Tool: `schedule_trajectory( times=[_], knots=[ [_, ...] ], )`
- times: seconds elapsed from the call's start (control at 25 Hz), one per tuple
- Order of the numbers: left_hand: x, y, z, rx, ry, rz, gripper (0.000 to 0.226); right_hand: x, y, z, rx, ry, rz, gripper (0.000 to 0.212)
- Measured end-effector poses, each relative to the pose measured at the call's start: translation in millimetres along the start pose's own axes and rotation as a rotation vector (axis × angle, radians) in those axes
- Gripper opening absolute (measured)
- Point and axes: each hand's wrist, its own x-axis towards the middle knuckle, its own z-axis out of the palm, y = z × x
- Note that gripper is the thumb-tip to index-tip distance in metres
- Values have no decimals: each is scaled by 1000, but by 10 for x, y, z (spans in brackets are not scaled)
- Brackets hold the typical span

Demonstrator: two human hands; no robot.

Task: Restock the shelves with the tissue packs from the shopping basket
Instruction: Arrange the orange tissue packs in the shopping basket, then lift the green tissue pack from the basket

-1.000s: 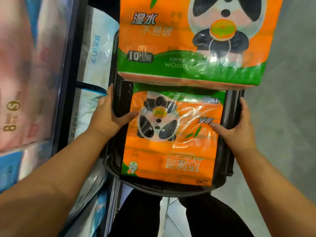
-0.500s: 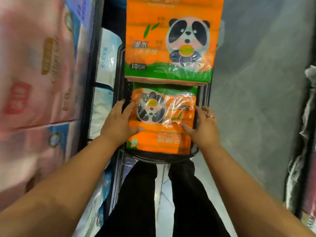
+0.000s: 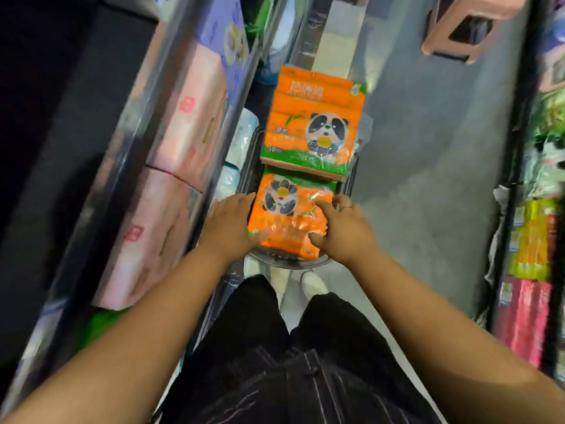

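A black shopping basket [image 3: 248, 166] stands on the floor in front of my feet. Two orange tissue packs with a panda print lie in it. The far pack [image 3: 315, 117] rests across the basket's far end and overhangs it. The near pack [image 3: 290, 215] lies under its edge. My left hand [image 3: 229, 223] grips the near pack's left side with the thumb on top. My right hand [image 3: 339, 232] holds its right side, fingers pressed into the crinkled wrap.
A shelf unit runs along the left with pink tissue packs [image 3: 180, 142], a purple pack [image 3: 227, 41] and white packs [image 3: 243, 133] lower down. Grey floor [image 3: 428, 179] lies to the right. A pink stool [image 3: 461, 22] stands far right, and a shelf of goods [image 3: 532, 240] lines the right edge.
Both hands have moved from the basket's rim onto the sides of the near pack. The view has risen and pulled back, so more of the aisle shows.
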Motion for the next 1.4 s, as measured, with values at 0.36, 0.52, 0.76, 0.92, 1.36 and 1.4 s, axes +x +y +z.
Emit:
schedule_trajectory(
  times=[0.36, 0.52, 0.76, 0.92, 1.36, 1.4],
  knots=[
    [-1742, 374, -275, -69, 335, -451, 86, -662, -770, -760, -366, 63, -561, 79],
    [-2814, 434, -167, -99, 452, -702, 83, -1169, -1354, -649, -452, 18, -835, 81],
    [-4709, 764, 303, -262, 693, -1089, 58, -2584, -2286, 30, -616, -94, -1289, 81],
    [-6100, 1224, 846, -310, 860, -1312, 53, -3855, -2696, 743, -728, -137, -1598, 76],
    [-9202, 2302, 2683, -486, 916, -1938, 75, -7171, -3046, 2869, -883, -436, -2043, 70],
    [-9413, 2320, 2775, -499, 918, -1979, 75, -7409, -3127, 3045, -888, -456, -2073, 69]
  ],
)
